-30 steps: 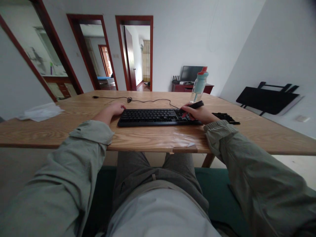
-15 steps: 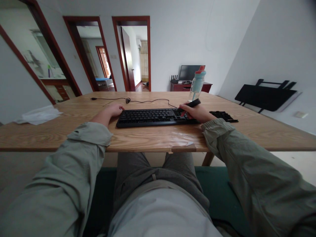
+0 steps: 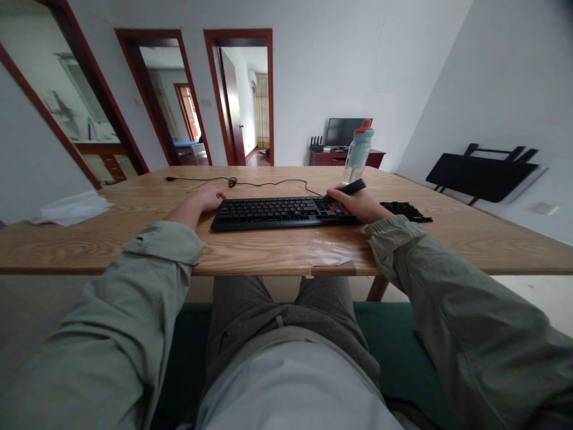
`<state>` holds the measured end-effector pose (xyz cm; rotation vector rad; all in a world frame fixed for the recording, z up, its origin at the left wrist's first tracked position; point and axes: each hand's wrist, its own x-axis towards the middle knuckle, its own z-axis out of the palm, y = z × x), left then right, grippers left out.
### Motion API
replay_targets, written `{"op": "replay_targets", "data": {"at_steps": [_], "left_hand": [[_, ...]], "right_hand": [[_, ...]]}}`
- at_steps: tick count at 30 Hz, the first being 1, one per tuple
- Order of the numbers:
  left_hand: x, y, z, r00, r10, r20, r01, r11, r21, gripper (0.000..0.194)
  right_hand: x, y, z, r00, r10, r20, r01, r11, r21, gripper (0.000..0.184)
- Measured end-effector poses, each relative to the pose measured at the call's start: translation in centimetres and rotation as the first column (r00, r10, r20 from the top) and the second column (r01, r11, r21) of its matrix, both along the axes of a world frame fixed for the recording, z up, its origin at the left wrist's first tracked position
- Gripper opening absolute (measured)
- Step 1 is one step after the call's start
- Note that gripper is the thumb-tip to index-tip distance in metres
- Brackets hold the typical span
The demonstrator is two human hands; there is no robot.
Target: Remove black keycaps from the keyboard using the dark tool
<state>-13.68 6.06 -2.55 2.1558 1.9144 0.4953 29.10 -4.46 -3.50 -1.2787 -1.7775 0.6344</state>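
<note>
On the near wooden table [image 3: 268,251], my left hand [image 3: 203,200] rests flat beside the black keyboard [image 3: 277,212] while my right hand [image 3: 358,206] clamps a dark tool [image 3: 351,189] that might slip toward the far bottle [image 3: 358,152].

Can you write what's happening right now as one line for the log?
left hand: rests at keyboard left end | right hand: holds dark tool over right keys | water bottle: upright behind

No readable text, keyboard [image 3: 277,212] key legends too small to read
</note>
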Motion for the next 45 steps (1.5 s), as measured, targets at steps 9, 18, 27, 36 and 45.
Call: {"op": "replay_targets", "data": {"at_steps": [9,18,27,36,45], "left_hand": [[0.2,-0.6,0.4,0.991,0.004,-0.130,-0.007,1.000,-0.019,0.031],[0.5,-0.5,0.4,0.996,0.004,-0.087,-0.007,0.999,-0.038,0.031],[0.9,-1.1,0.6,0.998,0.007,-0.058,-0.009,0.999,-0.045,0.028],[0.8,-0.9,0.6,0.998,0.008,-0.062,-0.010,1.000,-0.024,0.019],[-0.2,0.3,0.1,0.996,-0.010,-0.084,0.002,0.996,-0.089,0.044]], "right_hand": [[-0.9,-0.5,0.5,0.994,0.008,0.105,-0.008,1.000,-0.002,0.033],[-1.2,0.9,1.0,0.996,-0.059,0.066,0.059,0.998,0.009,0.034],[-3.1,1.7,3.4,0.962,0.005,0.274,-0.024,0.998,0.065,0.021],[-0.4,0.4,3.7,0.943,0.171,0.284,-0.149,0.984,-0.100,0.018],[-0.4,0.6,4.0,0.973,0.185,0.135,-0.154,0.965,-0.212,0.012]]}}
